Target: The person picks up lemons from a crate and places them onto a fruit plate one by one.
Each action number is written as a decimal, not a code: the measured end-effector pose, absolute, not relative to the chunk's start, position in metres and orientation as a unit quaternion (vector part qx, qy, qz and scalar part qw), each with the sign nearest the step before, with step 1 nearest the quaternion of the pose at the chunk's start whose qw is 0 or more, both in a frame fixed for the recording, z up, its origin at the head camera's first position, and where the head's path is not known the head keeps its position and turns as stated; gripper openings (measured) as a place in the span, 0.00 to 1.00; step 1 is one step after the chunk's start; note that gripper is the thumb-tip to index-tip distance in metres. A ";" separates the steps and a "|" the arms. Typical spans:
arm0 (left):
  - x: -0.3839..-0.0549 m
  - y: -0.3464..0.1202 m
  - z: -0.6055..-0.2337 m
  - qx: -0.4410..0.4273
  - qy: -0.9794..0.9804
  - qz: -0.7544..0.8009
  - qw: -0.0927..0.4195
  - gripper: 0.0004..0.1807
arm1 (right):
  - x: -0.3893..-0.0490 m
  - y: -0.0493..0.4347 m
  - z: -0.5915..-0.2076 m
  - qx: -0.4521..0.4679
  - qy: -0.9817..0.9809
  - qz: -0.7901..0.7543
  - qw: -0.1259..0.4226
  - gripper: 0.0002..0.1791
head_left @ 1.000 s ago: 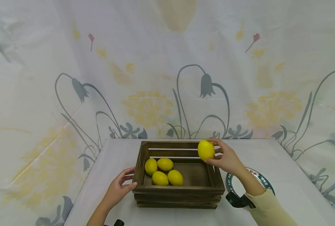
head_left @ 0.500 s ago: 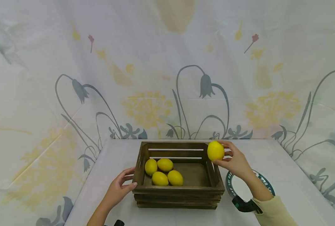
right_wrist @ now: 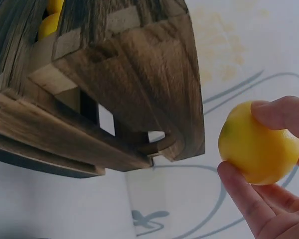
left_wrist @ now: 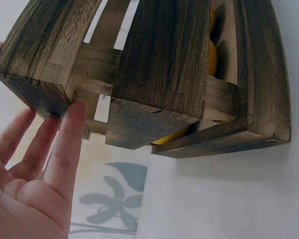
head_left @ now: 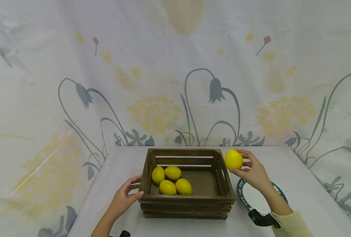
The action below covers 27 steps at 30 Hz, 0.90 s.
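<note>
My right hand [head_left: 254,171] pinches a yellow lemon [head_left: 233,159] between thumb and fingers, held up beside the right end of a dark wooden crate [head_left: 187,199]. In the right wrist view the lemon [right_wrist: 259,144] sits between the thumb on top and fingertips below, apart from the crate's end board [right_wrist: 139,84]. Inside the crate, several more lemons [head_left: 167,187] lie grouped in the left half. My left hand [head_left: 123,200] rests at the crate's left end, and its fairly straight fingers [left_wrist: 70,144] touch the end board in the left wrist view.
A white plate with a green lettered rim [head_left: 240,194] lies right of the crate, partly under the right forearm. White cloth [head_left: 309,197] covers the table. A flower-printed curtain [head_left: 175,82] hangs behind and along both sides.
My right hand has carried the lemon rightward, from over the crate's right part to just outside its right end. The left hand, the crate and the other lemons have stayed put.
</note>
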<state>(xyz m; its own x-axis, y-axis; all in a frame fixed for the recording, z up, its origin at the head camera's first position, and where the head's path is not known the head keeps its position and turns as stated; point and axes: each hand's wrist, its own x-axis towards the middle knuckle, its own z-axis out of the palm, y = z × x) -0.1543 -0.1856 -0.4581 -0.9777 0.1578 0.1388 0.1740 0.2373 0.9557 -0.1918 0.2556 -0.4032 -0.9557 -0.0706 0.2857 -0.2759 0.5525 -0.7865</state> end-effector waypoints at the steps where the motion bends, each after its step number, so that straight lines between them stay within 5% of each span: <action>1: -0.154 -0.186 -0.458 -0.105 -0.786 -0.609 0.007 0.28 | -0.191 0.257 -0.404 0.097 -0.874 0.463 0.111 0.40; 27: -0.155 -0.185 -0.459 -0.103 -0.784 -0.612 0.008 0.28 | -0.189 0.287 -0.427 0.024 -0.891 0.444 0.090 0.40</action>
<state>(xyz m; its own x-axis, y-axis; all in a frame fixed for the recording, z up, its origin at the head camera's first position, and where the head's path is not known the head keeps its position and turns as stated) -0.1550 -0.1852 -0.4595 -0.9787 0.1520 0.1383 0.1711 0.2295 0.9582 -0.1889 0.2869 -0.4268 -0.9828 0.0362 0.1813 -0.1229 0.6048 -0.7869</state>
